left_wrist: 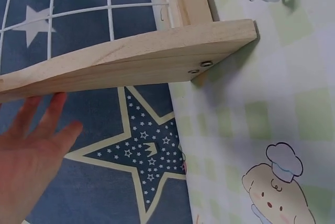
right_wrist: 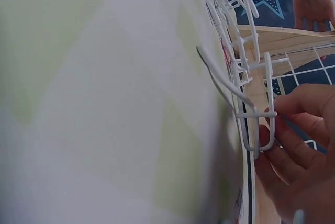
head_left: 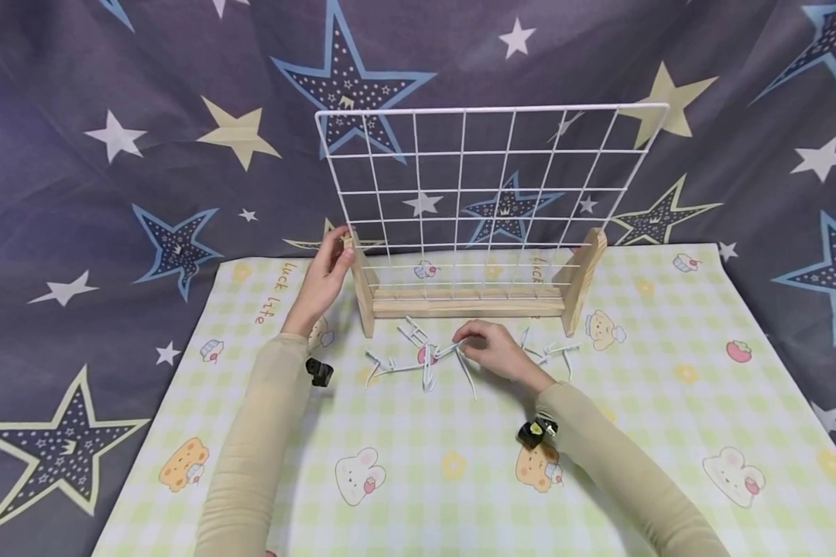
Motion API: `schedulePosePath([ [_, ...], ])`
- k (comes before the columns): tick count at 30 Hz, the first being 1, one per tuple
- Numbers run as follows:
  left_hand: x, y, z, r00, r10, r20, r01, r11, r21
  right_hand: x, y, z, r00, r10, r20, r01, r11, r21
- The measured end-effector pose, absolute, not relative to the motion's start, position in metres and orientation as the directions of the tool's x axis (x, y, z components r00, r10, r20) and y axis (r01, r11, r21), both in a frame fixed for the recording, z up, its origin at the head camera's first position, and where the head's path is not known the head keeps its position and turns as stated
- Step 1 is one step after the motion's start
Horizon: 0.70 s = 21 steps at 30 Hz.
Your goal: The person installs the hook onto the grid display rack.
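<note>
A white wire grid panel (head_left: pixel 488 189) stands upright in a wooden stand (head_left: pixel 467 308) on the table. My left hand (head_left: pixel 323 275) is at the stand's left wooden side piece, and its fingertips touch the outer face (left_wrist: pixel 141 69) in the left wrist view. In front of the stand, my right hand (head_left: pixel 498 352) pinches a white wire hook (right_wrist: pixel 268 85) between thumb and fingers. Other white wire hooks (head_left: pixel 390 365) lie on the tablecloth to its left, close together and overlapping. More hooks (head_left: pixel 546 354) lie to the right, partly behind the right hand.
A green-and-white checked tablecloth (head_left: pixel 453 510) with cartoon prints covers the table. Behind it hangs a dark blue cloth (head_left: pixel 202 70) patterned with stars. Small black cameras (head_left: pixel 319 372) are on both wrists.
</note>
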<state>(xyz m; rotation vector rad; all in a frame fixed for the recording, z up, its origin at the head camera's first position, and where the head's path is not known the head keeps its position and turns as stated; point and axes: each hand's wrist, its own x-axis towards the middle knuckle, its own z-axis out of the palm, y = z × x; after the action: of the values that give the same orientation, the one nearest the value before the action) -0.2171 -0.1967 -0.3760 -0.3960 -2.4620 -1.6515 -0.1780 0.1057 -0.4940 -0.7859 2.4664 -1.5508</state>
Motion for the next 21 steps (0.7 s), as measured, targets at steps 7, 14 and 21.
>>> schedulePosePath([
  [7,-0.2180,-0.1983,-0.3734,-0.944,0.179,0.278,0.325,0.345,0.881,-0.1785,0.1024,-0.4968,-0.871,-0.471,0.140,-0.345,0.382,-0.857],
  [14,-0.2190,-0.2025,-0.3795,-0.938,0.202,0.281,0.337,0.348,0.875,-0.1783,0.1012,-0.4980,-0.869,-0.473,0.142,-0.345,0.375,-0.860],
  [21,-0.2219,-0.2019,-0.3772,-0.934,0.194,0.299,0.348,0.316,0.883,-0.1804,0.1005,-0.4987,-0.864,-0.470,0.181,-0.373,0.356,-0.857],
])
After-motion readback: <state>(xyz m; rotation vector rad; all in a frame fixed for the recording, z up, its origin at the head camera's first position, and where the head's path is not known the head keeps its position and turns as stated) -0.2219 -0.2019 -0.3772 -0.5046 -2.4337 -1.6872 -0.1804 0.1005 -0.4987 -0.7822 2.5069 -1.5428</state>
